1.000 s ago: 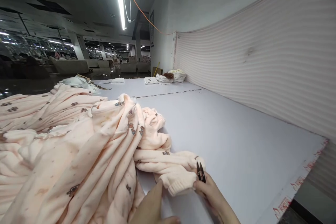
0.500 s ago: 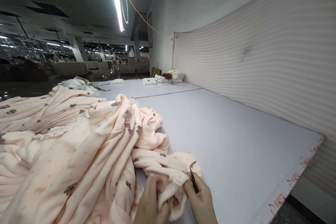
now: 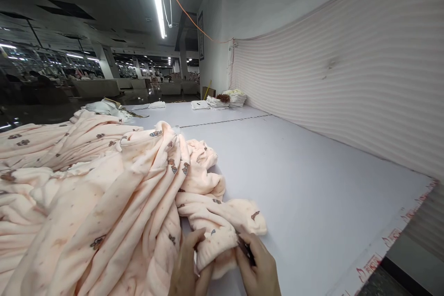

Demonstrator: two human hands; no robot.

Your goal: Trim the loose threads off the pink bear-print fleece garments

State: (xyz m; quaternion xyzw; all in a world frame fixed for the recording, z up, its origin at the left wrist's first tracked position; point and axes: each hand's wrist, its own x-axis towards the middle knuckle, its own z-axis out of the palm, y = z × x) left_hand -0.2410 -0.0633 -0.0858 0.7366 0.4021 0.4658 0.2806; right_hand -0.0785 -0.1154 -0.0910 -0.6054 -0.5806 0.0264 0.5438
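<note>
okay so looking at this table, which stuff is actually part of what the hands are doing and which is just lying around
In use:
left hand and right hand, both gripping the pink sleeve
small dark snips in the right hand
pink garment pile

Lying about:
folded white stacks at the far end
cloth heap behind the pile
</note>
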